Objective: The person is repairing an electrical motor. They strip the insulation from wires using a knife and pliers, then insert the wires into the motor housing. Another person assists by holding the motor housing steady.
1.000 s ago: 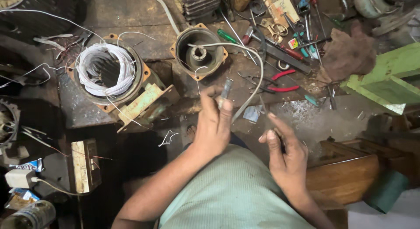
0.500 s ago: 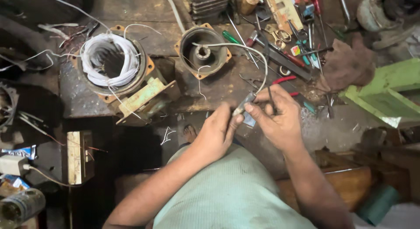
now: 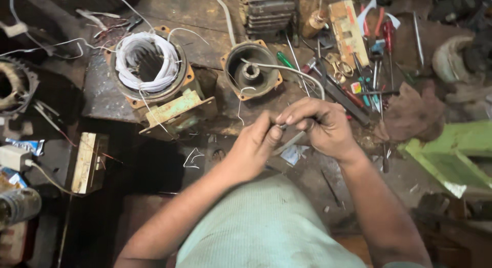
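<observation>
Workbench: dark, oily bench (image 3: pixel 215 42) crowded with motor parts and hand tools.
Left hand: our left hand (image 3: pixel 254 147) pinches the near end of a thin grey metal strip (image 3: pixel 289 142).
Right hand: our right hand (image 3: pixel 320 125) closes over the strip's far end.
Strip: held above the bench's near edge, in front of the orange end housing (image 3: pixel 251 69).
Wound stator: wound stator (image 3: pixel 148 68) sits at the left.
Doing it well: we judge short grips and both thumbs braced close together keep the strip from springing.

2 hands (image 3: pixel 294 135) on grey cable (image 3: pixel 292 70)
</observation>
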Motion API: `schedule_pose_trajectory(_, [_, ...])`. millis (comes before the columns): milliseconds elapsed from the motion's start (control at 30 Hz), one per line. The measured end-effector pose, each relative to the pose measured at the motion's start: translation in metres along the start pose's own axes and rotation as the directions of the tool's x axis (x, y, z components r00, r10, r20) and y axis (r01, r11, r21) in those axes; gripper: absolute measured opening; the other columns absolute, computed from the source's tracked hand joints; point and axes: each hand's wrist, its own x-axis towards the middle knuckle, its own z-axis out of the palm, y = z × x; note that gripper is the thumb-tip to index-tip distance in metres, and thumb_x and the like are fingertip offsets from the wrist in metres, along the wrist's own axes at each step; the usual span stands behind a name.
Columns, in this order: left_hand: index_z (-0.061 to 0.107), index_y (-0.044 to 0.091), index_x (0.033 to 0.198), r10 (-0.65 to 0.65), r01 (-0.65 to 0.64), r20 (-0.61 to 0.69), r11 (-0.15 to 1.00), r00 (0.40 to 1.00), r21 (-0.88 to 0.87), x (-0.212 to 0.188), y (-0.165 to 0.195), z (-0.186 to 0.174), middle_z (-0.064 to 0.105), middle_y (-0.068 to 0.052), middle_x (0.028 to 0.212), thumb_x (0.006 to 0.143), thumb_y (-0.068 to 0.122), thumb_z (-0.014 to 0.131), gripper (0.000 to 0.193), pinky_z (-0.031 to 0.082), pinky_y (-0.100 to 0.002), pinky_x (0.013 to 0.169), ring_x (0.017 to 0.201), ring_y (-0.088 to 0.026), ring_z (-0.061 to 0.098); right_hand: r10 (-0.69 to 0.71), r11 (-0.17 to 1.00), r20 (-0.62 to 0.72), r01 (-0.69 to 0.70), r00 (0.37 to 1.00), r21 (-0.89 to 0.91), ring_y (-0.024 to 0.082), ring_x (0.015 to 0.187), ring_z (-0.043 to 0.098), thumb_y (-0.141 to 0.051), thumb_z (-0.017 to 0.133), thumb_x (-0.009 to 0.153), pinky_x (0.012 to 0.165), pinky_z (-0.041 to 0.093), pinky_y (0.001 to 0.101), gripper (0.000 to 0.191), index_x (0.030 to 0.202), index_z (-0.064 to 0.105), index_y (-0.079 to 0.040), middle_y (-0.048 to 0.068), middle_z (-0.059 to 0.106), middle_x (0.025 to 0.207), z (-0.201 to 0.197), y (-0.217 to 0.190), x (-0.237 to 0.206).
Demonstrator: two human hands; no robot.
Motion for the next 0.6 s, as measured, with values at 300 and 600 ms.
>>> schedule_pose_trajectory(300, [0.056,0.003,0.102,0.206,-0.132,-0.137,0.9,0.969,0.415,0.002,-0.014,0.007,0.058,-0.016,0.091,0.097,0.01,0.072,0.018,0.051,-0.045,0.069,0.081,-0.039,0.064,0.291,0.823,0.085,-0.204,0.953,-0.531,0.014,0.087,0.075,-0.02,0.071,0.098,0.077,0.057,0.0313,0.016,0.105,0.073,-0.005,0.005,0.077,0.094,-0.006,-0.036,0.051])
schedule_pose_trajectory(600, [0.059,0.004,0.104,0.177,-0.157,-0.07,0.961,0.982,0.228,-0.015,-0.044,0.03,0.061,-0.015,0.092,0.106,0.017,0.06,0.014,0.053,-0.04,0.073,0.083,-0.035,0.066,0.679,0.668,0.584,-0.705,0.445,-0.24,0.015,0.073,0.053,-0.028,0.072,0.098,0.062,0.04,0.035,0.027,0.105,0.075,-0.002,0.004,0.076,0.095,-0.027,0.036,0.086])
